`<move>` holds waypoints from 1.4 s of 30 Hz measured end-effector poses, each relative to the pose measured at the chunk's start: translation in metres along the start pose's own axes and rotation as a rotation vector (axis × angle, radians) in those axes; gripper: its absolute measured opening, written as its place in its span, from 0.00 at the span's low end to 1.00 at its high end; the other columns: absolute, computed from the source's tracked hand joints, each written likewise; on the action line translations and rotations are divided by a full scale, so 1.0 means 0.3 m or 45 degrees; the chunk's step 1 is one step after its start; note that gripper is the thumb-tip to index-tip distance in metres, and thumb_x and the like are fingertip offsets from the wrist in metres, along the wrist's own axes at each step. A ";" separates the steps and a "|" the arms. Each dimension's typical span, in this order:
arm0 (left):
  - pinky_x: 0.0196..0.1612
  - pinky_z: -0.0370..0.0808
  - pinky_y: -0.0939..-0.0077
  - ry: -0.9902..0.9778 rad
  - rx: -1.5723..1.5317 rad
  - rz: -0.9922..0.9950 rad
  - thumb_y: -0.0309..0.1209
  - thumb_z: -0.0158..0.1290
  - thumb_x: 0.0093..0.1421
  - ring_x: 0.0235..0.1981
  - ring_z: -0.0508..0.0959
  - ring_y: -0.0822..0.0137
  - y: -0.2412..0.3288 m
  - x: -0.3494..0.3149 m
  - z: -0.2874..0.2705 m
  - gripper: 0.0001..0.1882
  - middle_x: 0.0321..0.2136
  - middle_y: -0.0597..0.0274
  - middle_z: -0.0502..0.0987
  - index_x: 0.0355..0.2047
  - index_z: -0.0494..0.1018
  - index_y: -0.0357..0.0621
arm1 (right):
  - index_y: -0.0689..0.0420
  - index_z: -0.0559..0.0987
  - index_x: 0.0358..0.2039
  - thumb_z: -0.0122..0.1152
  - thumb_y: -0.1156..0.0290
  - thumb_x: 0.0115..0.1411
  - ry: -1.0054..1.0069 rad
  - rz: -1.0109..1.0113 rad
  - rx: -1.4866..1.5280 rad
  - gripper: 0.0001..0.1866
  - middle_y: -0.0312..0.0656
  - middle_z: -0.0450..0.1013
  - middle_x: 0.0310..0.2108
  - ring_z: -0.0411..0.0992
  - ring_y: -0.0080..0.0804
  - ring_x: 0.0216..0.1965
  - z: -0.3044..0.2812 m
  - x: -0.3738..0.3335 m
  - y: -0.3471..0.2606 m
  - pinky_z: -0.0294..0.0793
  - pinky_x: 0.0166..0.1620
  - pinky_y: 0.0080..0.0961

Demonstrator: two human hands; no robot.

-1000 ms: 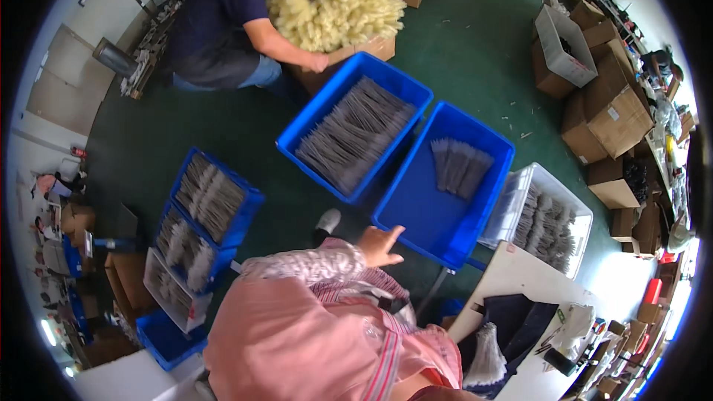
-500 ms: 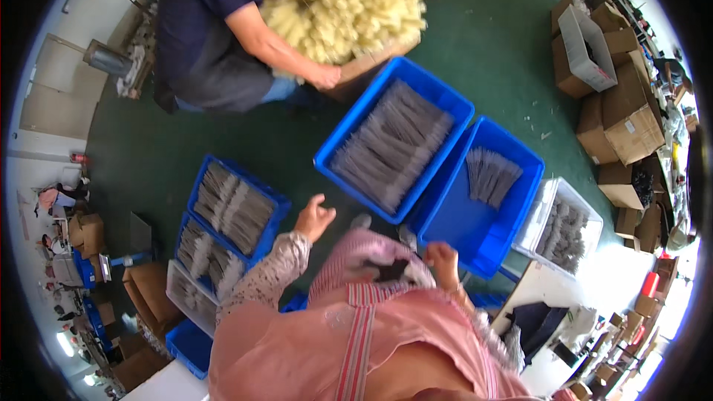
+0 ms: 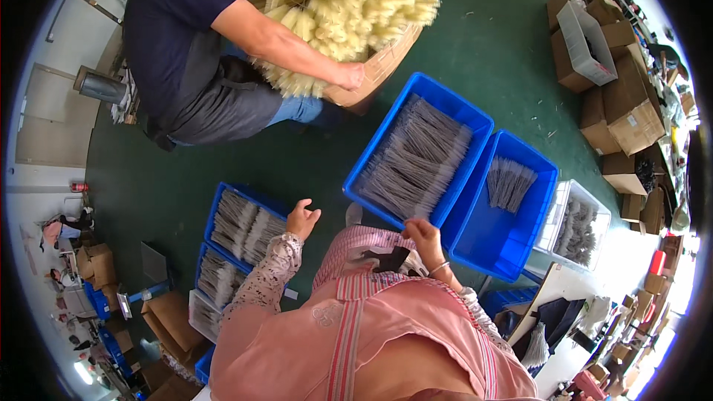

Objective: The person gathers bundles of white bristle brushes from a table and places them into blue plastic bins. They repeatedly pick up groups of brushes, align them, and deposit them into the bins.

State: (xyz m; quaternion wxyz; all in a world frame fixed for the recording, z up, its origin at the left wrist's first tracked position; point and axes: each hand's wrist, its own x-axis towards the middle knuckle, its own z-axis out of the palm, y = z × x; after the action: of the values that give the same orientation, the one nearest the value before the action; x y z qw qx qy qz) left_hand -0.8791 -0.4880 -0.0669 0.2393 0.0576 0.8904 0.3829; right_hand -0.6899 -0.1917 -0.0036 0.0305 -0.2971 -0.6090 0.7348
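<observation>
My left hand (image 3: 302,220) hangs in the air over the floor, thumb and fingers apart and holding nothing. To its left is a blue bin (image 3: 216,210) filled with grey-bristled wire brushes (image 3: 249,229). My right hand (image 3: 423,242), with a bracelet on the wrist, has its fingers curled in loosely, and nothing shows in it. It is nearest to the near edge of a large blue bin (image 3: 362,150) full of grey brushes (image 3: 416,152). Whether it touches that edge, I cannot tell. Right of this, another blue bin (image 3: 481,241) holds a small bundle of brushes (image 3: 510,184).
A co-worker (image 3: 223,52) crouches ahead, one hand on a cardboard box (image 3: 386,67) heaped with pale yellow brushes (image 3: 334,11). A clear tub (image 3: 553,234) of grey brushes stands at the right. Cardboard boxes (image 3: 627,115) line the far right.
The view has shifted, and the bins sit lower and further right. My right hand has moved left and up, to the full bin's near edge. My left hand stays open.
</observation>
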 end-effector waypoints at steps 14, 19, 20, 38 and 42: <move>0.40 0.75 0.66 -0.257 0.126 0.072 0.41 0.59 0.53 0.33 0.80 0.58 0.151 -0.082 0.151 0.27 0.29 0.52 0.80 0.49 0.68 0.40 | 0.60 0.78 0.33 0.59 0.64 0.59 0.560 0.159 0.136 0.11 0.37 0.73 0.21 0.70 0.22 0.20 -0.366 0.069 0.038 0.71 0.25 0.19; 0.39 0.75 0.66 -0.205 0.161 0.023 0.43 0.60 0.52 0.33 0.80 0.57 0.112 -0.093 0.155 0.28 0.29 0.51 0.80 0.49 0.68 0.42 | 0.59 0.77 0.34 0.57 0.64 0.60 0.475 0.244 0.152 0.11 0.37 0.73 0.21 0.70 0.22 0.19 -0.324 0.059 0.053 0.71 0.25 0.18; 0.39 0.75 0.65 -0.196 0.151 0.028 0.43 0.60 0.52 0.33 0.80 0.57 0.107 -0.098 0.155 0.28 0.29 0.51 0.80 0.49 0.68 0.42 | 0.59 0.77 0.34 0.57 0.65 0.60 0.433 0.251 0.150 0.11 0.37 0.73 0.21 0.70 0.22 0.19 -0.313 0.060 0.061 0.71 0.25 0.19; 0.50 0.72 0.64 -0.232 0.221 -0.284 0.50 0.58 0.49 0.44 0.77 0.53 -0.121 -0.080 0.194 0.33 0.41 0.47 0.77 0.50 0.69 0.42 | 0.61 0.78 0.33 0.56 0.65 0.57 0.349 0.392 0.129 0.12 0.40 0.75 0.23 0.71 0.25 0.20 -0.294 0.073 0.111 0.70 0.24 0.20; 0.31 0.77 0.65 -0.024 0.270 -0.160 0.43 0.60 0.52 0.26 0.80 0.60 -0.402 -0.063 0.255 0.30 0.29 0.51 0.79 0.48 0.69 0.36 | 0.60 0.78 0.33 0.57 0.64 0.57 0.315 0.430 0.097 0.12 0.39 0.74 0.23 0.71 0.25 0.21 -0.274 0.065 0.102 0.71 0.25 0.21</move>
State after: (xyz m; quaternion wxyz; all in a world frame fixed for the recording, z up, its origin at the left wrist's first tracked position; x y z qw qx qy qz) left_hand -0.8169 -0.5279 -0.1906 0.2638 0.0303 0.9254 0.2704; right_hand -0.6572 -0.1195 -0.0459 -0.0073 -0.4814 -0.5138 0.7100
